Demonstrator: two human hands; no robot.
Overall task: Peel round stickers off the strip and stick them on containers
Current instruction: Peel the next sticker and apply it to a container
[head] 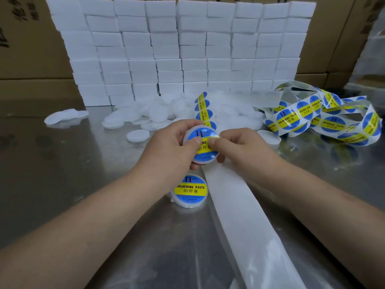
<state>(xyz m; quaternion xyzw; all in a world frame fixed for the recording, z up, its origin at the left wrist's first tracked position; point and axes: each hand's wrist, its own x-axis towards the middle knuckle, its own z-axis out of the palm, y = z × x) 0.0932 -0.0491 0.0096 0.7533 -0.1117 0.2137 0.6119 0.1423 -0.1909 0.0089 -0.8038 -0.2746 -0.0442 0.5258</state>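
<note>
Container (pixel 205 160) clamped in left fingers (pixel 191 142), sticker (pixel 203 152) pinched by right fingers (pixel 218 146); strip (pixel 312 117) and boxes (pixel 177 49) beyond.

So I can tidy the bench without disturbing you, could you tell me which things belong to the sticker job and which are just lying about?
Part of the job: left hand and right hand, the container they hold, the sticker on it, the sticker strip, the bare backing strip, the labelled container, the unlabelled containers.
Just lying about: the stacked white boxes, the cardboard cartons.
</note>
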